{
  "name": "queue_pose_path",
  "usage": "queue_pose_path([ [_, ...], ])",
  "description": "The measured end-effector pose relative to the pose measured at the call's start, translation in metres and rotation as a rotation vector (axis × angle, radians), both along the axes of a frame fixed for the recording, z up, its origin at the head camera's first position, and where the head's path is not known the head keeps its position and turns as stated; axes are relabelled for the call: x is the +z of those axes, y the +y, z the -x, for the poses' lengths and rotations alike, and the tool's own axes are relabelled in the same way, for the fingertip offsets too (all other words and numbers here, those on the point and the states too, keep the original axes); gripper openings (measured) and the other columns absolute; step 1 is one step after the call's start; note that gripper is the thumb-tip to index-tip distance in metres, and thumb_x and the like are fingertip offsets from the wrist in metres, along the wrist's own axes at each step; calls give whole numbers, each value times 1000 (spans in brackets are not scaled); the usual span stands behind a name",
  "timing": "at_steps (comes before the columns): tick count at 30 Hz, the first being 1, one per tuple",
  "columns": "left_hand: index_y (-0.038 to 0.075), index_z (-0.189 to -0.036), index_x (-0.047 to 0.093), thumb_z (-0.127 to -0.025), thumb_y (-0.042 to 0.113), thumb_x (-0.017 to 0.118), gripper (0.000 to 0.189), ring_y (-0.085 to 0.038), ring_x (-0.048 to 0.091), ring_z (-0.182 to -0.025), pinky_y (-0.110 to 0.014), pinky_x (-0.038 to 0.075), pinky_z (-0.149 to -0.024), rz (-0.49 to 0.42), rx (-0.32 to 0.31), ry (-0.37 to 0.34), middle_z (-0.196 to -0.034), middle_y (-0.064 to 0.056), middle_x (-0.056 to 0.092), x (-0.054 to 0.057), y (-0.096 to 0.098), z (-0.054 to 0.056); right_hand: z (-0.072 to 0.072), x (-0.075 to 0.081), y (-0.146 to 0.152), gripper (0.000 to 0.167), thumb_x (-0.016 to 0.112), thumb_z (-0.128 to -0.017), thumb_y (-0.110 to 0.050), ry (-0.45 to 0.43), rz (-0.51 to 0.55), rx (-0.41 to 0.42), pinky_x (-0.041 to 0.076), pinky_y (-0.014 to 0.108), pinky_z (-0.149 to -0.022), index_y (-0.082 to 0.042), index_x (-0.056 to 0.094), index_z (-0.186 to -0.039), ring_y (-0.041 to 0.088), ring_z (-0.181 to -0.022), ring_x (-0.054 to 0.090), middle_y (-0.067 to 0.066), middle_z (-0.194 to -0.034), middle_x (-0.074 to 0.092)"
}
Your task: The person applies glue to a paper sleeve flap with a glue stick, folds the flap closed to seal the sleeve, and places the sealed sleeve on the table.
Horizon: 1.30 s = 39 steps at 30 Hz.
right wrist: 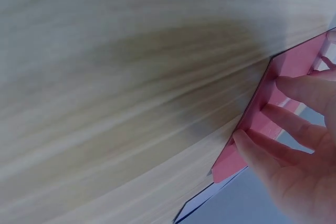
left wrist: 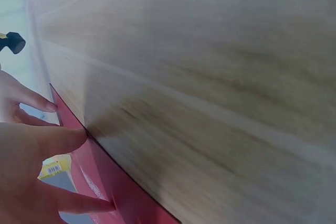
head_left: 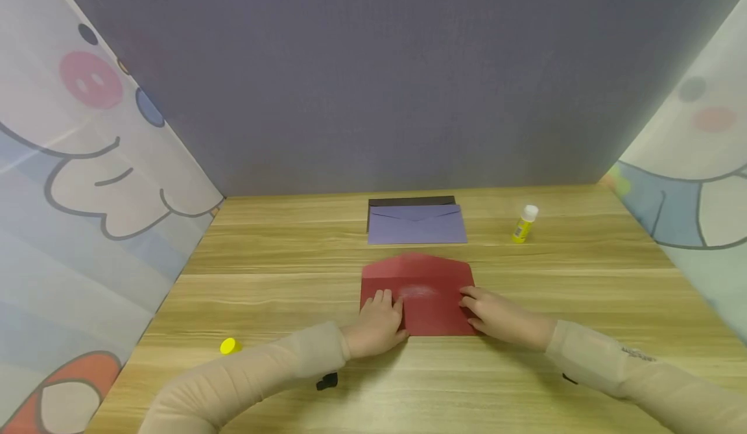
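A red envelope (head_left: 434, 314) lies on the wooden table, its flap (head_left: 414, 264) spread away from me. A pale smear (head_left: 417, 291) marks its middle. My left hand (head_left: 376, 327) rests on the lower left part, fingers spread and thumb at the near edge. On the right side, fingertips of my right hand (head_left: 504, 318) touch the envelope at its edge. In the left wrist view the left fingers (left wrist: 79, 202) press lightly on the red paper (left wrist: 126, 192). The right wrist view has the right fingers (right wrist: 296, 124) extended onto the envelope (right wrist: 299, 61).
Behind the red envelope lies a purple envelope (head_left: 417, 228), overlapping a black one (head_left: 411, 201). A yellow glue stick (head_left: 522, 226) with a white top stands at the back right. To the left, a yellow cap (head_left: 230, 346) sits near my left sleeve. A grey wall (head_left: 408, 96) closes the back.
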<state>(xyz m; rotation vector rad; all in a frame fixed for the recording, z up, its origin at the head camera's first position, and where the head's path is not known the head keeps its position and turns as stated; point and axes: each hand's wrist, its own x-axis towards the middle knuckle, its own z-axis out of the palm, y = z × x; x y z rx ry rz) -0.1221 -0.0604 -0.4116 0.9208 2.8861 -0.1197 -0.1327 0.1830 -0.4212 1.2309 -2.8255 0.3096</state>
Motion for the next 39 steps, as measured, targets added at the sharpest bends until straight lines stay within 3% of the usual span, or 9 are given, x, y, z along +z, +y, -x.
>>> queue_pose_path([
  [6, 2, -125, 49, -82, 43, 58, 60, -20, 41, -90, -28, 39, -71, -30, -16, -16, -102, -12, 46, -4, 0, 2, -2, -2, 7, 21, 69, -71, -2, 29, 14, 13, 49, 39, -75, 5, 60, -89, 34, -90, 56, 25, -102, 54],
  [11, 3, -123, 51, -81, 37, 62, 55, -17, 41, -89, -25, 40, -74, -113, -73, -36, -105, -10, 46, -8, -11, 8, -2, -2, 9, 22, 69, -71, -2, 15, 23, 8, 50, 38, -75, 5, 60, -89, 34, -90, 56, 25, -103, 53],
  [16, 0, -121, 51, -81, 34, 63, 54, -24, 45, -104, -31, 43, -87, -155, -92, -65, -117, -14, 44, -9, -23, 16, -1, -2, 9, 23, 70, -71, -3, 13, 17, 6, 49, 39, -75, 5, 60, -90, 34, -91, 56, 24, -103, 53],
  [20, -4, -127, 42, -84, 40, 57, 63, -30, 39, -118, -35, 37, -96, -116, -68, -99, -127, -22, 38, -13, -30, 19, -2, -2, 9, 24, 69, -71, -3, -1, 16, 2, 49, 39, -76, 5, 60, -92, 35, -92, 55, 24, -104, 53],
  [24, -7, -128, 39, -87, 45, 48, 66, -33, 37, -120, -35, 36, -98, -95, -118, -39, -128, -27, 36, -20, -36, 20, -3, -2, 9, 24, 68, -72, -4, 2, 22, -9, 49, 40, -77, 5, 60, -93, 35, -94, 55, 24, -105, 53],
  [29, -7, -128, 41, -88, 45, 45, 65, -33, 40, -119, -34, 37, -97, -28, -163, 32, -128, -27, 38, -17, -39, 18, -3, -2, 8, 25, 68, -72, -3, 8, 44, -10, 49, 40, -77, 5, 60, -94, 34, -94, 55, 24, -106, 53],
  [30, -7, -127, 42, -88, 42, 48, 63, -33, 40, -118, -35, 38, -96, -11, -155, 19, -128, -27, 39, -11, -38, 16, -3, -2, 8, 25, 69, -72, -3, 6, 50, -11, 49, 40, -77, 5, 60, -94, 35, -94, 55, 24, -106, 53],
  [34, -6, -127, 41, -88, 42, 48, 63, -33, 40, -119, -34, 36, -97, 33, -154, 20, -129, -27, 38, -10, -37, 16, -2, -3, 9, 25, 68, -73, -3, -45, 75, -40, 48, 41, -78, 5, 60, -96, 34, -95, 55, 23, -106, 53],
  [39, -6, -128, 41, -88, 44, 46, 64, -33, 39, -120, -35, 36, -98, 54, -161, 17, -130, -27, 37, -7, -36, 15, 8, -2, 12, 21, 65, -74, 2, -89, 212, -126, 49, 39, -75, 6, 61, -94, 31, -89, 57, 19, -98, 58],
])
